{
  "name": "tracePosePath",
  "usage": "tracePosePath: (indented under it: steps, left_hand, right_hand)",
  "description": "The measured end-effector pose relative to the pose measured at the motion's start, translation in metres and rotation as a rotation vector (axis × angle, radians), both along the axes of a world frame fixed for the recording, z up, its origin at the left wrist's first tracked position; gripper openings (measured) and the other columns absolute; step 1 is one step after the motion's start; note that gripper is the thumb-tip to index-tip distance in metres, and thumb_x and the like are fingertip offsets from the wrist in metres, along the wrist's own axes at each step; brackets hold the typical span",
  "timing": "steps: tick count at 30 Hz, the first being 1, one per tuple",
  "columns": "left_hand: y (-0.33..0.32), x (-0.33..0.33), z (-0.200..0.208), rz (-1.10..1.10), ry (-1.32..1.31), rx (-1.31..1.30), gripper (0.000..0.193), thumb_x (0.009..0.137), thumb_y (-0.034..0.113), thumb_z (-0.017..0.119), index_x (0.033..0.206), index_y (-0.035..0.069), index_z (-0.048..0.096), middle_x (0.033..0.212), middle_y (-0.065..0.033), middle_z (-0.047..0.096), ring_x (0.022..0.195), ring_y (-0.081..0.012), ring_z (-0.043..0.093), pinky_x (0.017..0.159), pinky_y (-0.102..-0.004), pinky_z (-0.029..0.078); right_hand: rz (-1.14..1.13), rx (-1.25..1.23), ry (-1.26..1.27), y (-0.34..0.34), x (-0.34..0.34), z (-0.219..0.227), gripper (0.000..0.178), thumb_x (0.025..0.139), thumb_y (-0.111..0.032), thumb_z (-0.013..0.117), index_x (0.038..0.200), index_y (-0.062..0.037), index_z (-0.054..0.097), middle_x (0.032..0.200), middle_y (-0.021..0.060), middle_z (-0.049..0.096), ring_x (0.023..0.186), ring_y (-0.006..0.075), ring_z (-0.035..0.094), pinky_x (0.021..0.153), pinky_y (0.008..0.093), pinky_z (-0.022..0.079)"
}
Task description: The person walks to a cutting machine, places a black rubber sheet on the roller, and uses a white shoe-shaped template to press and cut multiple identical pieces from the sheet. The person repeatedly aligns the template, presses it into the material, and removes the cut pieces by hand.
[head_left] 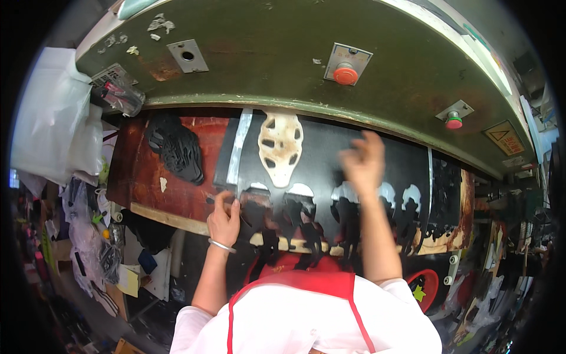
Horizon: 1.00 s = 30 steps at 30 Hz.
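Observation:
A wide black sheet (330,147) lies across the bed of a green machine; its near edge is cut into hanging black strips (306,230) with rounded gaps. My left hand (223,219), a bangle at its wrist, is at the sheet's near left corner beside a pale strip (240,147), fingers bent and closed around the edge. My right hand (364,162) is over the right half of the sheet, smeared by motion, so its grip cannot be made out. Between the hands, farther back, a cream sole-shaped piece (281,147) with several holes rests on the sheet.
A stack of black cut pieces (175,147) lies on the reddish board (203,133) at left. The machine's green beam (259,59) spans the far side, with a red push button (345,74) and a green-and-red button (453,121). A red bin (427,289) stands at lower right.

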<state>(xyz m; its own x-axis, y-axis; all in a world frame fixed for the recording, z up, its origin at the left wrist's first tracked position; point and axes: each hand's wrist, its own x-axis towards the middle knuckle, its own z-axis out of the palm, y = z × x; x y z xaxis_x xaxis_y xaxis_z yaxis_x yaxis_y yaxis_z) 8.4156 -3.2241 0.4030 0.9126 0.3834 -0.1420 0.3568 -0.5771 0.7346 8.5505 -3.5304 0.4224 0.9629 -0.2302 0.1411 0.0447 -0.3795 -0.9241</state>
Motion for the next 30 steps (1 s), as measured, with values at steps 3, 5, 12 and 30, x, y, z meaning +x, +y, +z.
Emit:
tracePosePath:
  steps: [3, 5, 12, 30]
  left_hand:
    - [-0.01, 0.015, 0.007, -0.078, -0.403, 0.21, 0.026, 0.09, 0.013, 0.06, 0.114, 0.006, 0.062, 0.081, -0.0143, 0.058, 0.076, -0.0325, 0.058, 0.068, -0.0399, 0.046]
    - [-0.016, 0.017, 0.004, -0.185, -0.438, 0.304, 0.023, 0.089, 0.011, 0.061, 0.111, 0.008, 0.068, 0.076, -0.0111, 0.054, 0.069, -0.0308, 0.055, 0.065, -0.0399, 0.045]
    - [-0.014, -0.028, -0.005, -0.277, -0.387, 0.525, 0.028, 0.082, 0.018, 0.068, 0.108, 0.011, 0.069, 0.074, -0.0061, 0.053, 0.066, -0.0242, 0.056, 0.061, -0.0375, 0.042]
    - [-0.05, -0.024, -0.003, -0.523, -0.337, 0.434, 0.049, 0.076, 0.022, 0.074, 0.121, 0.006, 0.06, 0.081, -0.0071, 0.054, 0.076, -0.0237, 0.057, 0.067, -0.0359, 0.044]
  right_hand:
    - [0.325, -0.42, 0.016, 0.117, -0.035, -0.009, 0.099, 0.06, -0.023, 0.083, 0.143, -0.0058, 0.033, 0.145, 0.0339, 0.024, 0.133, 0.0519, 0.024, 0.107, 0.0549, 0.031]
    - [0.297, -0.494, 0.03, 0.142, -0.062, -0.012, 0.103, 0.056, -0.022, 0.084, 0.144, -0.0069, 0.032, 0.142, 0.0397, 0.018, 0.132, 0.0556, 0.019, 0.106, 0.0574, 0.03]
    - [0.274, 0.005, 0.092, 0.125, -0.102, 0.009, 0.102, 0.056, -0.011, 0.084, 0.143, -0.0053, 0.031, 0.136, 0.0289, 0.036, 0.126, 0.04, 0.04, 0.103, 0.0462, 0.038]
    - [0.145, -0.315, -0.077, 0.054, -0.125, 0.006, 0.093, 0.052, -0.008, 0.082, 0.135, -0.0066, 0.041, 0.133, 0.025, 0.038, 0.124, 0.0414, 0.039, 0.105, 0.0442, 0.035]
